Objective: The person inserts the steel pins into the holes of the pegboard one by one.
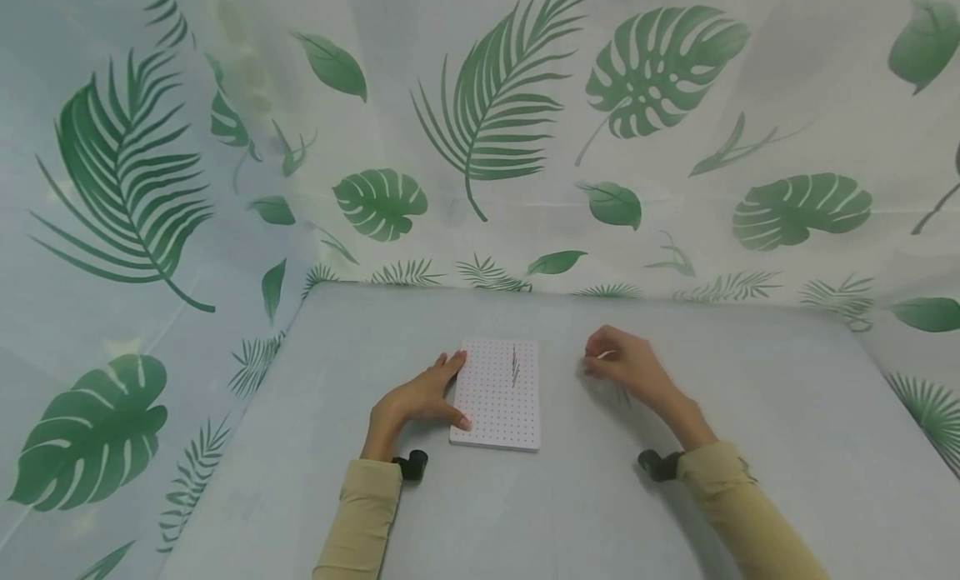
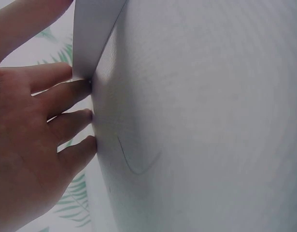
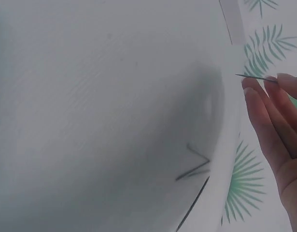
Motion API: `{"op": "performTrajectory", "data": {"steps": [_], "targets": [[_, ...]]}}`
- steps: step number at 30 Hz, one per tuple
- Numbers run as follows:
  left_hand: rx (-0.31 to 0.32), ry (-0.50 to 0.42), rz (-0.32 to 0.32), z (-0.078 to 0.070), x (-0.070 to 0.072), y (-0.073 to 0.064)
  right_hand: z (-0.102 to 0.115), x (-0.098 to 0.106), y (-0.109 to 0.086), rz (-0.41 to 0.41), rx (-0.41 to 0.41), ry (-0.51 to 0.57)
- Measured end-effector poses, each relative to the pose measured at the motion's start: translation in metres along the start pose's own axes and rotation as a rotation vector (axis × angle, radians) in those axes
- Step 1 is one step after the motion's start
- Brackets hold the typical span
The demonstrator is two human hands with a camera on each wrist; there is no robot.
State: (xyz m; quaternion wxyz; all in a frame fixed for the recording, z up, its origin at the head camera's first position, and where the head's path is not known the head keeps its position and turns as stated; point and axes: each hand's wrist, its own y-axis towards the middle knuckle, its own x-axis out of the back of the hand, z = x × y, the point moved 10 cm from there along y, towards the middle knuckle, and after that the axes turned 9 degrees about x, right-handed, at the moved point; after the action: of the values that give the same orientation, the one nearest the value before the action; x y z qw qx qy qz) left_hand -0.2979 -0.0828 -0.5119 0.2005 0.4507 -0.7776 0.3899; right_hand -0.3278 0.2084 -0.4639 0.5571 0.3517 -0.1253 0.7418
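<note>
A white pegboard (image 1: 495, 405) with a grid of small holes lies flat on the table. Several thin dark pins (image 1: 515, 367) stand in one column toward its upper right. My left hand (image 1: 423, 397) steadies the board's left side, thumb on the lower left corner and index finger at the upper left edge. In the left wrist view, its other fingertips rest beside the board's side wall (image 2: 92, 34). To the right of the board, my right hand (image 1: 626, 367) is raised over the table. Its thumb and fingertips pinch one thin dark pin (image 3: 254, 77), its pointed end sticking out.
Loose dark pins (image 3: 192, 205) lie on the pale table (image 1: 600, 513) under the right hand. A thin curved dark line (image 2: 134, 172) shows on the table near the left hand. Leaf-printed curtains (image 1: 480, 247) stand along the back and left sides.
</note>
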Motion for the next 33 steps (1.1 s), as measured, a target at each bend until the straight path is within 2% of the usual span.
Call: {"op": "performTrajectory", "data": {"steps": [11,20,33], "targets": [[0.0,-0.003,0.004,0.0,0.001,0.0,0.015,-0.017,0.017,-0.009,0.039,0.129],[-0.004,-0.007,0.01,-0.001,0.001,-0.001,0.027,-0.03,0.028,-0.011,0.085,0.143],[0.03,-0.002,0.015,0.003,0.001,0.0,0.039,-0.046,0.041,-0.012,0.122,0.176]]}}
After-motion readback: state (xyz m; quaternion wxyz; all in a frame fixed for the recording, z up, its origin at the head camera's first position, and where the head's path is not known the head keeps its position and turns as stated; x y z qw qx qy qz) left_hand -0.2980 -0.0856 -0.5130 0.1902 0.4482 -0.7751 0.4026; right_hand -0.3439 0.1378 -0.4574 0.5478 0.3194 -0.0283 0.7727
